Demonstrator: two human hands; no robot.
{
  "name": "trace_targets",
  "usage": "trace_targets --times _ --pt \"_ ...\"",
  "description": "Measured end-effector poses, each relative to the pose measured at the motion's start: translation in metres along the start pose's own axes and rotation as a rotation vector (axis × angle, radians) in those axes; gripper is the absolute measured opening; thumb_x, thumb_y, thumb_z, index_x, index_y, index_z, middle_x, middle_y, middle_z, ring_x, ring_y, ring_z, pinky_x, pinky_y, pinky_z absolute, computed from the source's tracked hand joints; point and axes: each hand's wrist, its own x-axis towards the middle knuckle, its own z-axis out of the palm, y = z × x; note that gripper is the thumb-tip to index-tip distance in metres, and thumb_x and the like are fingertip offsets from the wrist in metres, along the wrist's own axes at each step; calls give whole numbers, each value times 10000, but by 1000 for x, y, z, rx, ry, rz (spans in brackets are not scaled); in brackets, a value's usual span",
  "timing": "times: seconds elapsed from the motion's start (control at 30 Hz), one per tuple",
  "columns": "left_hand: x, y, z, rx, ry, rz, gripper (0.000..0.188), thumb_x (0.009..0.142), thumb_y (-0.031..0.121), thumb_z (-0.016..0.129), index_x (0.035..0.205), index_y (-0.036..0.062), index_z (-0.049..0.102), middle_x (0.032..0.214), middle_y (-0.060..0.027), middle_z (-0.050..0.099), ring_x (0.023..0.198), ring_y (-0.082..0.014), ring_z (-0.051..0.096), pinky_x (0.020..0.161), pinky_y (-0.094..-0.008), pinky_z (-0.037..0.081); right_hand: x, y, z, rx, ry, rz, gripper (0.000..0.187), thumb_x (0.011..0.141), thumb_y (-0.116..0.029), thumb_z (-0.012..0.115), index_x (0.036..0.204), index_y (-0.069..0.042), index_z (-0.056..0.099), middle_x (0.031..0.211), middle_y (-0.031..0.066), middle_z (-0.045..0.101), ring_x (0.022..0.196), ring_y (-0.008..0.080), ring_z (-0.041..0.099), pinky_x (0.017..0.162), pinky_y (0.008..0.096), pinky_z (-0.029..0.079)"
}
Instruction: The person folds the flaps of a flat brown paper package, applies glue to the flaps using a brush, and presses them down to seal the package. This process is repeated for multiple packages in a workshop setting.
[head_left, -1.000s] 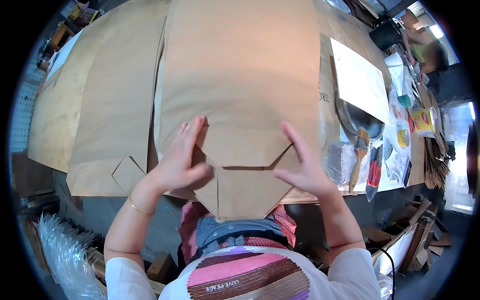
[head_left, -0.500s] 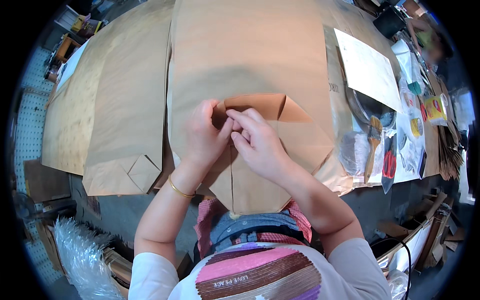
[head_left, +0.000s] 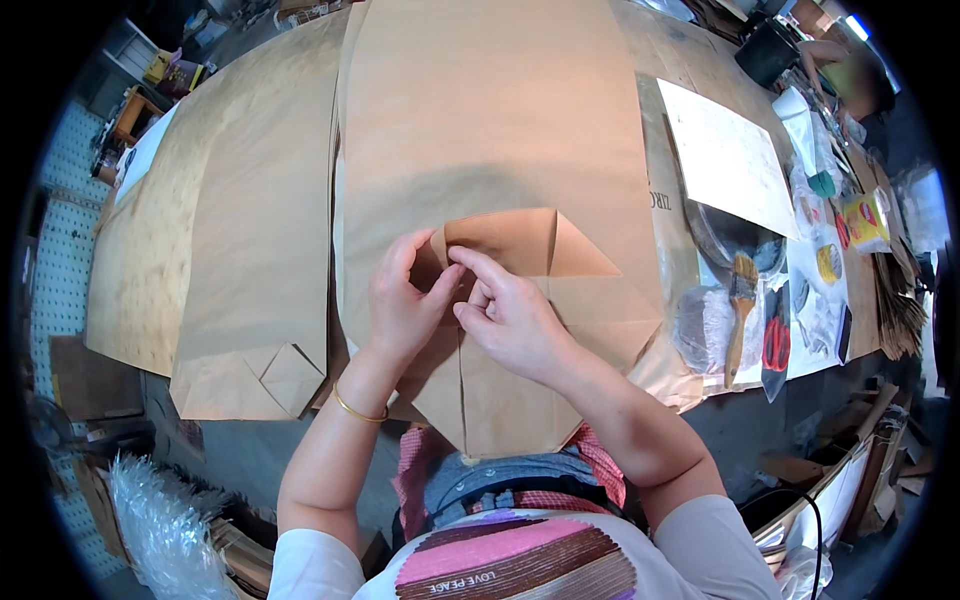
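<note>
A large brown kraft-paper bag lies in front of the person on the pale wooden desk, its folded end overhanging the near edge. To its left is a second brown paper bag with a diamond-folded corner. To the right, a flat white rectangular sheet partly covers a round grey metal pan; nearer are a wooden-handled bristle brush, a red-handled tool and a yellow package.

One second ago the hands were apart on either side of the end; now the left hand and right hand meet at the left corner of its raised flap, where they also were half a second ago.

The left thumb and forefinger curve around that corner, while the right forefinger points into it, other fingers curled. Whether either grip pinches paper cannot be told, as the fingers cover the spot. The bag's far end is cut off above, and the other person at upper right is blurred.
</note>
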Motion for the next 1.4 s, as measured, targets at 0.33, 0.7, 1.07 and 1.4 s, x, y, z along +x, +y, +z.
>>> trace_targets --times 0.33,0.7,1.07,1.4 --pt "11 8 -19 281 -102 315 452 759 146 745 1147 -25 588 989 -183 657 852 -345 650 729 -390 538 8 -2 -4 -190 6 -97 491 881 -78 535 1363 -12 464 731 175 615 672 299 599 658 410 484" --pt "2 -2 -3 93 -28 75 426 741 78 714 1126 -29 565 983 -196 639 887 -358 631 755 -406 524 11 4 -7 82 -71 82 512 849 -6 543 1357 -5 475 638 95 571 566 141 522 591 304 456" --pt "7 10 -8 470 -73 234 490 755 166 745 1167 -29 565 994 -173 642 838 -324 641 710 -379 528 7 0 -9 -170 -108 21 596 831 -60 543 1412 -29 418 669 148 609 601 283 596 619 402 481" --pt "8 8 1 282 -42 28 442 759 149 739 1131 -23 573 1010 -191 649 901 -363 646 764 -417 527 8 0 -11 -93 -96 -2 601 825 -53 540 1408 -1 407 658 157 602 589 285 591 615 403 481"
